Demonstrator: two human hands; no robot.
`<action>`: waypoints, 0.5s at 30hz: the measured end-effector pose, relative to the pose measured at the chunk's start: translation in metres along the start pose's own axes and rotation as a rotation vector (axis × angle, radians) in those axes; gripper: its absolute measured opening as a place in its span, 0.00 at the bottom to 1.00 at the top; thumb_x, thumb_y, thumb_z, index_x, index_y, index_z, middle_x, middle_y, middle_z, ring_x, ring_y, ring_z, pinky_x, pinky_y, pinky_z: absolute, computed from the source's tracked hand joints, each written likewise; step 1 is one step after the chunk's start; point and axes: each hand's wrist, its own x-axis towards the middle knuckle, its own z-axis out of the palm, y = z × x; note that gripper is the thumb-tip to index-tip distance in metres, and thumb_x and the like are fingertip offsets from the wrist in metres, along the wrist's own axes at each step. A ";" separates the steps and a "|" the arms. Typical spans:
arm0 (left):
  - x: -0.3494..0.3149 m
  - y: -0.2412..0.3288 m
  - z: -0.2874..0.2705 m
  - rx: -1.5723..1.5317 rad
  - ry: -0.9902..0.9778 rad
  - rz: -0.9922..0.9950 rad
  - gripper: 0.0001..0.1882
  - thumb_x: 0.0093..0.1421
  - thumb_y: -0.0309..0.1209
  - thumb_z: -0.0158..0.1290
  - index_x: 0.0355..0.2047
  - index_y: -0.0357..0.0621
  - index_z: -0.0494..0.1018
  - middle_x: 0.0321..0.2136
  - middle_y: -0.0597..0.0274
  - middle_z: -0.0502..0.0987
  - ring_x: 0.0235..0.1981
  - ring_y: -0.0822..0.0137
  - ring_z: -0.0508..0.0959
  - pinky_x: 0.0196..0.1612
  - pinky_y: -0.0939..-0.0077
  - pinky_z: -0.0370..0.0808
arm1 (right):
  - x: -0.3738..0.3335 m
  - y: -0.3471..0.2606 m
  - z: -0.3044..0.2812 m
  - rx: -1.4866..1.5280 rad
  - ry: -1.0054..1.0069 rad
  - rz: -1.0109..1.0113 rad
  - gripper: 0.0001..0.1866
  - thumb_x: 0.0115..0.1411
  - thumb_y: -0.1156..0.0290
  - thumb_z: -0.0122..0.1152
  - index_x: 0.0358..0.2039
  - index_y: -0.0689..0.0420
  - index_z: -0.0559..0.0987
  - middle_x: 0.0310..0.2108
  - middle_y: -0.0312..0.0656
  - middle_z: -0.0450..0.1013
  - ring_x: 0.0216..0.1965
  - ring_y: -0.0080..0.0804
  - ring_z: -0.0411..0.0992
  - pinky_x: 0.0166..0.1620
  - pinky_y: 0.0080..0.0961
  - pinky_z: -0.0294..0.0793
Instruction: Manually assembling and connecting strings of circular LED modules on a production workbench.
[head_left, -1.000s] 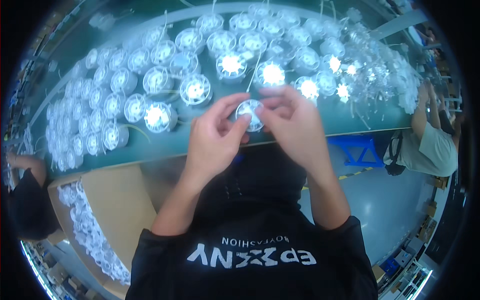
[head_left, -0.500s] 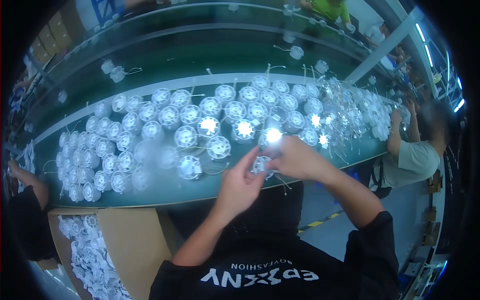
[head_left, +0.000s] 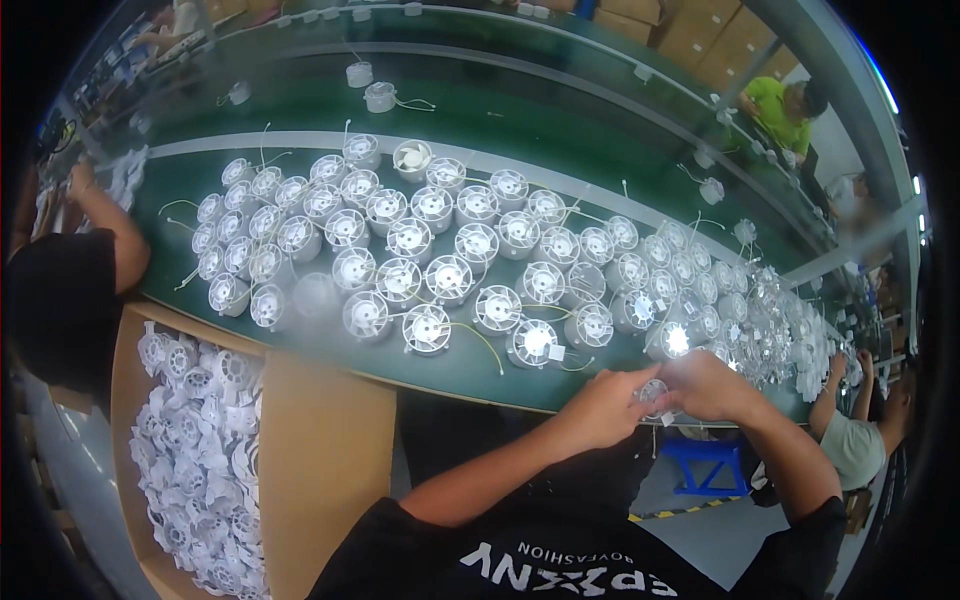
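Observation:
Just off the bench's near edge, my left hand (head_left: 608, 408) and my right hand (head_left: 704, 386) meet around a small white round fan unit with a spoked frame (head_left: 652, 394). My left fingers grip its left side. From the right, my right fingers press onto its top, hiding much of it. Beyond my right hand stands a fan unit with a bright silver centre (head_left: 676, 338). Another fan unit with a small white tag (head_left: 532, 344) stands left of it. Many more fan units (head_left: 448, 278), some trailing thin wires, cover the green bench (head_left: 470, 376).
An open cardboard box (head_left: 330, 420) of white plastic frames (head_left: 205, 450) stands at the near left. Behind the bench runs a green conveyor (head_left: 480, 120) carrying scattered fan units. Shiny loose parts (head_left: 765, 320) lie at the right. Co-workers sit at the left (head_left: 70, 290) and right (head_left: 850, 435).
The view has swung to the left, so the bench and my hands appear farther right and more of the box shows. Both hands still hold the fan unit together.

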 end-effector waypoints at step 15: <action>-0.015 0.095 -0.048 0.473 0.574 0.818 0.25 0.54 0.21 0.56 0.55 0.38 0.75 0.48 0.55 0.80 0.29 0.66 0.73 0.25 0.78 0.71 | 0.006 0.002 0.007 0.009 0.130 -0.039 0.08 0.50 0.76 0.68 0.31 0.65 0.84 0.23 0.45 0.79 0.21 0.38 0.71 0.32 0.33 0.72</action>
